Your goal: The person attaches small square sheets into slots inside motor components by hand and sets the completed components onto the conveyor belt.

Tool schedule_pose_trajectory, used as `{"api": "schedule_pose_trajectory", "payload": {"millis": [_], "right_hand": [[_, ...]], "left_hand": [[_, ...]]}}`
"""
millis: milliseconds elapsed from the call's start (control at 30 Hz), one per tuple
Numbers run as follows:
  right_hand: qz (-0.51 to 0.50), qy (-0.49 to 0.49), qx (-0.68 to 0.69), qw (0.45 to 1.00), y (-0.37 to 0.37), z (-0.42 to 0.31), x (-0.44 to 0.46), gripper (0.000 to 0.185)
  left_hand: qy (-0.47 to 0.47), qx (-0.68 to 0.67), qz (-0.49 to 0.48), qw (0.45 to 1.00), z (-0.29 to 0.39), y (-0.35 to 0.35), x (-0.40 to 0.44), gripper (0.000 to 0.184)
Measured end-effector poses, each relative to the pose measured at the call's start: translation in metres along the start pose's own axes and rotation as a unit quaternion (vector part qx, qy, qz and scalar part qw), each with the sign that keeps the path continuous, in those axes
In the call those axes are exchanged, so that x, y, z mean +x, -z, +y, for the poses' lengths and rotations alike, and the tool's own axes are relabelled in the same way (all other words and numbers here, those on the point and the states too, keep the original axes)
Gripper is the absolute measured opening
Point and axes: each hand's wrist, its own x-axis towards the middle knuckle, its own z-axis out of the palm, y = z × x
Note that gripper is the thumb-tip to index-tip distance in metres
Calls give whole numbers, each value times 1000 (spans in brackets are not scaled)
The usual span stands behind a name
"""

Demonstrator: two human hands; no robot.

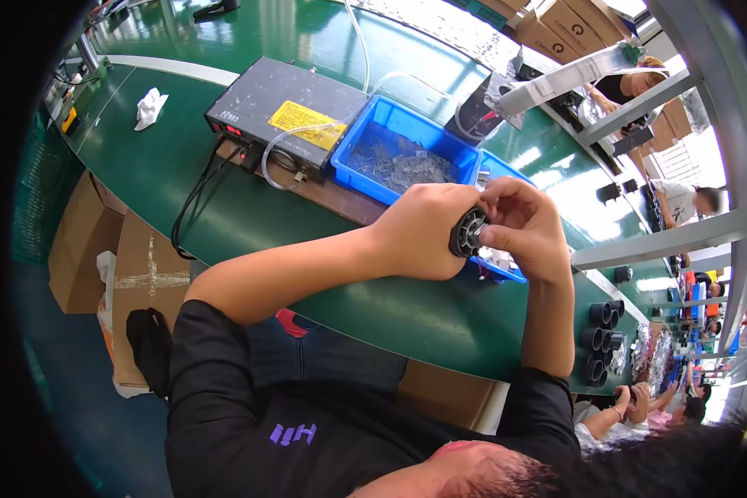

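Note:
My left hand (427, 231) is closed around a black round part (470, 232) with pale spokes on its face. My right hand (529, 228) is at the part's right side, thumb and forefinger pinched close to its face. Whatever lies between those fingertips is too small to make out. Just beyond both hands stands a blue bin (358, 172) full of small clear pieces. A second blue bin (498, 163), partly hidden by my right hand, has small whitish pieces in it.
A black control box (282, 104) with a yellow label and a thin tube stands left of the bin. Crumpled tissue (149, 109) lies on the green bench (373, 319). Several black cups (593, 339) and a metal frame (681, 232) are at right, with other people beyond.

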Motion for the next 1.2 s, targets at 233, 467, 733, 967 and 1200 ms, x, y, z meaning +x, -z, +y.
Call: {"api": "schedule_pose_trajectory", "payload": {"millis": [233,467,733,967,1200], "right_hand": [[-1,-28,-29,999,2,1,-4,40],[41,0,-117,992,-10,1,-5,35],[52,14,-257,965,-7,-6,-3,29],[30,-51,-213,975,0,-11,-4,37],[55,-10,-211,976,-2,-14,-3,45]], "left_hand": [[-36,49,-53,997,-3,6,3,34],[-14,54,-81,995,-8,8,2,32],[90,1,-83,992,-6,13,12,30],[208,-36,-57,976,-4,15,17,31],[302,-178,-20,936,-36,19,38,36]]}}
